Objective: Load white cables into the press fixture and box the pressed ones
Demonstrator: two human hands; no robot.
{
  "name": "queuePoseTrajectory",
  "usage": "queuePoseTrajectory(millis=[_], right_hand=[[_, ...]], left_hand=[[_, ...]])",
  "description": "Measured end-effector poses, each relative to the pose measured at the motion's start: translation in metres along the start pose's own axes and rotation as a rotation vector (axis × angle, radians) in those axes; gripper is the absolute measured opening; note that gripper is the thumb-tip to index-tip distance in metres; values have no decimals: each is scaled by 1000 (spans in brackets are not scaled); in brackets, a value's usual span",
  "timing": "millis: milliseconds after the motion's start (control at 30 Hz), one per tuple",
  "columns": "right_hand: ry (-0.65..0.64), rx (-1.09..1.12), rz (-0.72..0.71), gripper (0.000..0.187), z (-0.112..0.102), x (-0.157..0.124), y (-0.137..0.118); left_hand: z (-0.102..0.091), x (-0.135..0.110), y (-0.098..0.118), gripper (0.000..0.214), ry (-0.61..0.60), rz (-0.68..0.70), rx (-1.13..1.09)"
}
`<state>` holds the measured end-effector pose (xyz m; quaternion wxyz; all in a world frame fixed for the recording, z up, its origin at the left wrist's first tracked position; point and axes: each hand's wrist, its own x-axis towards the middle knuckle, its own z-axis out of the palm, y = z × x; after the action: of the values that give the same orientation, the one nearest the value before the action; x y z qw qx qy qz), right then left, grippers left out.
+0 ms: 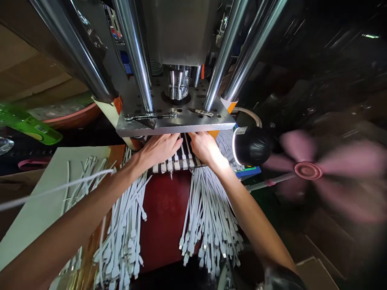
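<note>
Both hands reach beneath a thick steel press plate (175, 127). My left hand (161, 148) has bent fingers, partly hidden by the plate edge, with the thumb close to the white cables in the mould. Opposite it, my right hand (204, 146) is curled, its fingertips at a white cable (188, 145). Whatever either hand pinches is too covered to make out. Between them lies a dark mould (178, 164) with several white cable plugs in a row along its front. Bundles of flat white cables (123, 225) and more white cables (211, 217) hang on either side.
Steel columns (134, 52) frame the press. A spanner (151, 117) lies on its plate. A lit black lamp (252, 146) and a spinning pink fan (308, 170) stand at right. Left are a pale board (39, 209) and a green bottle (28, 125).
</note>
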<state>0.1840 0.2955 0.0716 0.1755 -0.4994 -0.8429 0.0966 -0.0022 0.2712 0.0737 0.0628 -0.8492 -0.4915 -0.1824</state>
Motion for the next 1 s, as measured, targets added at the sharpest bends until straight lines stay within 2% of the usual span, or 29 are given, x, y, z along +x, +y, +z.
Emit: queuePoseTrajectory(millis=[67, 100, 133, 167, 233, 300, 400, 500, 600, 667, 733, 800, 867, 933, 1000], right_hand=[[70, -104, 114, 24, 2, -64, -12], [52, -166, 189, 23, 7, -98, -17], [-7, -220, 246, 27, 13, -130, -21], [-79, -270, 296, 28, 19, -158, -23], [-172, -303, 385, 25, 31, -195, -25], [-196, -210, 431, 26, 37, -208, -24], [-98, 88, 451, 30, 33, -201, -20], [-6, 417, 409, 31, 19, -199, -27], [7, 688, 334, 30, 7, -209, -48], [38, 804, 301, 26, 6, -217, -67], [30, 867, 260, 23, 11, -221, -87], [-30, 895, 217, 24, 20, -222, -105], [-82, 923, 192, 24, 30, -223, -117], [-83, 954, 206, 24, 35, -226, -121], [-104, 977, 215, 23, 34, -230, -117]], left_hand=[[-14, -55, 9, 24, 90, -43, 24], [-18, -87, 14, 23, 121, -158, 62], [-21, -119, 18, 25, 85, -290, 117], [-22, -148, 21, 30, -17, -409, 169], [-21, -193, 25, 29, -245, -513, 139], [-17, -214, 23, 27, -335, -587, 26], [-14, -216, 16, 26, -297, -716, -167], [-17, -209, 10, 23, -290, -850, -353], [-26, -207, 15, 23, -201, -951, -749], [-32, -207, 29, 35, -174, -1019, -1109], [-36, -207, 50, 49, -236, -1097, -1401], [-37, -207, 76, 52, -297, -1168, -1588], [-36, -206, 100, 48, -286, -1214, -1699], [-35, -205, 115, 43, -233, -1215, -1711], [-35, -203, 122, 38, -210, -1121, -1629]])
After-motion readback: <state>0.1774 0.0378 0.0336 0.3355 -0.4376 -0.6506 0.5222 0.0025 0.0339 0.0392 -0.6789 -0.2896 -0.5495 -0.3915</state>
